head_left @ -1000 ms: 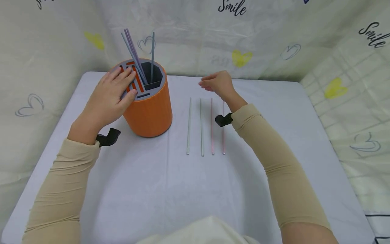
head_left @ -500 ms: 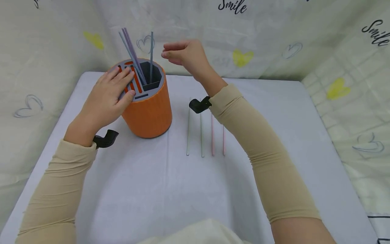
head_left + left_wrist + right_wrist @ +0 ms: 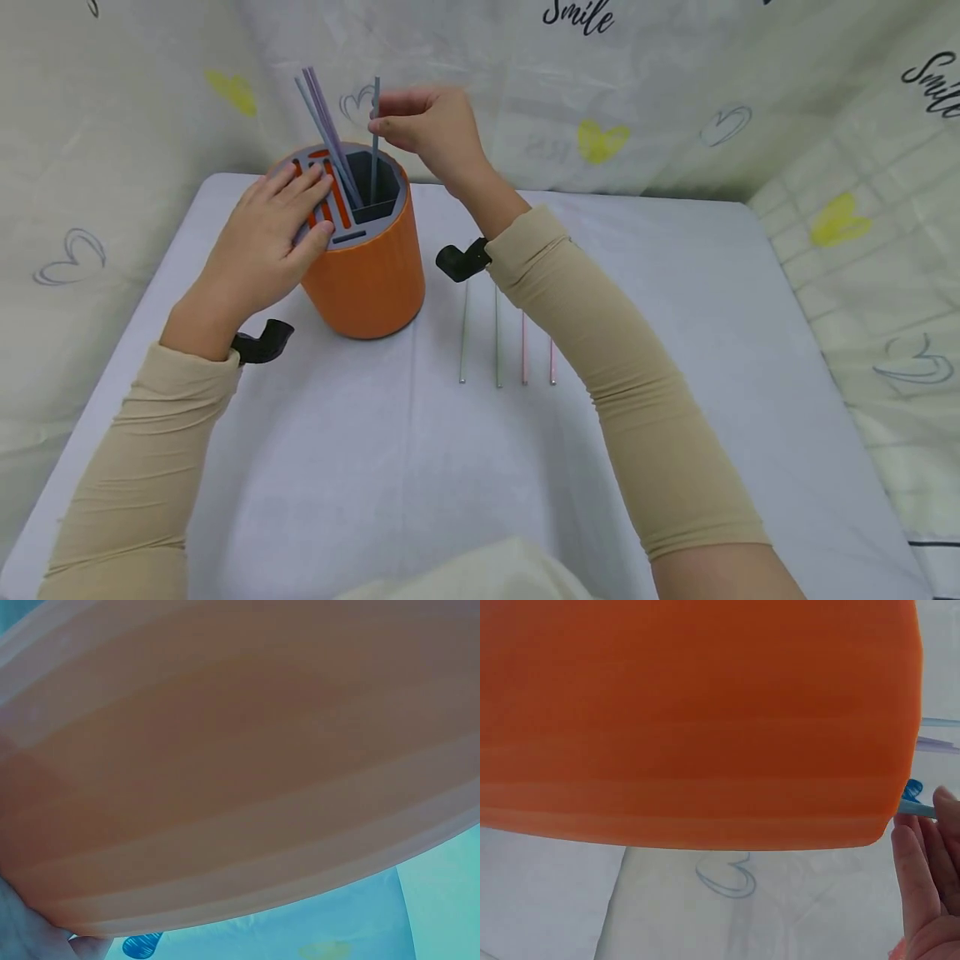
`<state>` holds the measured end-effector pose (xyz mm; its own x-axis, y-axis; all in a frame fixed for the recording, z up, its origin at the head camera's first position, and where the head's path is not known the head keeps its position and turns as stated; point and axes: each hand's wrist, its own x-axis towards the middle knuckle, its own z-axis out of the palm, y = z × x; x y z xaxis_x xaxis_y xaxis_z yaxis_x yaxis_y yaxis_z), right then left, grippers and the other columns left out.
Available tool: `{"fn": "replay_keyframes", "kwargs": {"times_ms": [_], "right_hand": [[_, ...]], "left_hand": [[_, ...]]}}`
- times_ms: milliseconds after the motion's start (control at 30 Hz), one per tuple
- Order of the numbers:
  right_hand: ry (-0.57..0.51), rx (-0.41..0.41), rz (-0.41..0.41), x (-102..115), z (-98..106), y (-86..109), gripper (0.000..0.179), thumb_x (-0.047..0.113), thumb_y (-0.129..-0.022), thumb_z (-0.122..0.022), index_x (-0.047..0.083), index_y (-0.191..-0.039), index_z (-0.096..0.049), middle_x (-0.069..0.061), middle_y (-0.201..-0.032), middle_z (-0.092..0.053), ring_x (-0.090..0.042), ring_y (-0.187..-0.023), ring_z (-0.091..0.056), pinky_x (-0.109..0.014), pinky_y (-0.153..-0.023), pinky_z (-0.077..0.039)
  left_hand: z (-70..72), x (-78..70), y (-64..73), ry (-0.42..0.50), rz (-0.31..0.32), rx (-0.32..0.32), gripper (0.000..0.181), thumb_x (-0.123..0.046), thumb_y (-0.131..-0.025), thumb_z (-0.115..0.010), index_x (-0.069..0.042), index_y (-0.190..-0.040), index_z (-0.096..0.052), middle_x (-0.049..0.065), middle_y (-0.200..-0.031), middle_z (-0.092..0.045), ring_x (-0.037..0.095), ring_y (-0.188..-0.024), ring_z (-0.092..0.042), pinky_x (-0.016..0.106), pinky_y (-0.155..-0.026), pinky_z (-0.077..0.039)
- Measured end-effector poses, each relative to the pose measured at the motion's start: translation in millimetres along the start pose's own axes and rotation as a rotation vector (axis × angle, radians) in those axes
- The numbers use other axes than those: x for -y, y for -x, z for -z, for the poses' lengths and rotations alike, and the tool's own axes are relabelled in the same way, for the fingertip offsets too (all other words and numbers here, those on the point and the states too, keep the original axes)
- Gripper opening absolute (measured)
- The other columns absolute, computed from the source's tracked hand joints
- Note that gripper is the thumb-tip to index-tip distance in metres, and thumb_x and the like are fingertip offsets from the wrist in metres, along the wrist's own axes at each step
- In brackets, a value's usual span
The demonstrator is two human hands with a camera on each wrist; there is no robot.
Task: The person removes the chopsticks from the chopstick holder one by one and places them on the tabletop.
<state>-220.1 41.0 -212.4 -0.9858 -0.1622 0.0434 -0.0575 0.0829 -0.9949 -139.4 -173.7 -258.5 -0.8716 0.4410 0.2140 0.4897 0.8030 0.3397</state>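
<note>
An orange knife holder (image 3: 367, 292) with a grey slotted top stands at the back left of the white table. My left hand (image 3: 273, 229) rests flat across the slots, fingers spread. A thin blue straw (image 3: 374, 171) rises from the dark open compartment. Over the holder, my right hand (image 3: 442, 137) pinches the upper part of this straw between thumb and fingers; the right wrist view also shows the straw (image 3: 916, 808) between them. More blue and purple straws (image 3: 324, 117) lean together left of it. In the left wrist view the holder's wall (image 3: 240, 765) covers most of the picture.
Several thin pale green and pink straws lie side by side right of the holder, such as a green straw (image 3: 463, 342) and a pink straw (image 3: 524, 354); my right forearm partly covers them. A printed cloth (image 3: 645, 92) hangs behind the table (image 3: 360, 467).
My right hand has moved left and up from above the lying straws to the upright blue straw and now pinches it. My left hand has stayed on the holder.
</note>
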Motion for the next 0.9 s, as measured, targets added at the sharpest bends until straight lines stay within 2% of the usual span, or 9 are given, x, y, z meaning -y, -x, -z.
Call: {"fn": "replay_keyframes", "kwargs": {"times_ms": [200, 400, 667, 800, 900], "right_hand": [[-0.055, -0.058, 0.034, 5, -1, -3.4, 0.021, 0.007, -0.08, -0.07, 0.0, -0.1, -0.071, -0.009, -0.095, -0.07, -0.012, -0.086, -0.068, -0.017, -0.076, -0.054], [-0.041, -0.035, 0.107, 23, 2, 10.7, 0.024, 0.004, -0.079, -0.069, -0.004, -0.102, -0.069, -0.011, -0.096, -0.07, -0.012, -0.087, -0.068, -0.017, -0.078, -0.053], [0.012, -0.016, 0.225, 59, 5, 33.1, 0.024, 0.002, -0.082, -0.065, -0.005, -0.106, -0.067, -0.013, -0.101, -0.069, -0.012, -0.092, -0.067, -0.015, -0.082, -0.051], [-0.009, -0.043, 0.3, 68, 11, 32.4, 0.026, 0.001, -0.082, -0.065, -0.005, -0.108, -0.065, -0.015, -0.103, -0.067, -0.014, -0.094, -0.066, -0.016, -0.083, -0.051], [0.037, -0.071, 0.388, 76, 19, 29.8, 0.027, 0.003, -0.084, -0.064, -0.004, -0.109, -0.063, -0.013, -0.107, -0.064, -0.013, -0.097, -0.064, -0.015, -0.085, -0.05]], "left_hand": [[-3.2, 0.6, -4.6, 0.0, -0.018, -0.014, 0.053, -0.032, -0.096, -0.035, -0.007, -0.143, -0.034, 0.01, -0.151, -0.029, 0.029, -0.143, -0.014, 0.044, -0.118, -0.004], [-9.1, 1.1, -4.7, 0.006, -0.011, 0.003, 0.053, -0.031, -0.096, -0.035, -0.007, -0.144, -0.033, 0.011, -0.151, -0.029, 0.03, -0.143, -0.014, 0.046, -0.117, -0.004], [-10.4, 1.1, -3.0, -0.023, -0.009, 0.0, 0.053, -0.031, -0.097, -0.035, -0.006, -0.144, -0.033, 0.013, -0.15, -0.031, 0.032, -0.142, -0.014, 0.045, -0.118, -0.006], [-10.8, -0.4, -3.4, -0.006, -0.009, -0.001, 0.053, -0.031, -0.096, -0.035, -0.006, -0.143, -0.034, 0.013, -0.15, -0.03, 0.031, -0.143, -0.014, 0.046, -0.117, -0.006], [-10.2, -0.5, -4.2, 0.002, -0.017, -0.017, 0.053, -0.031, -0.096, -0.035, -0.005, -0.143, -0.035, 0.013, -0.15, -0.031, 0.031, -0.142, -0.015, 0.045, -0.117, -0.006]]}}
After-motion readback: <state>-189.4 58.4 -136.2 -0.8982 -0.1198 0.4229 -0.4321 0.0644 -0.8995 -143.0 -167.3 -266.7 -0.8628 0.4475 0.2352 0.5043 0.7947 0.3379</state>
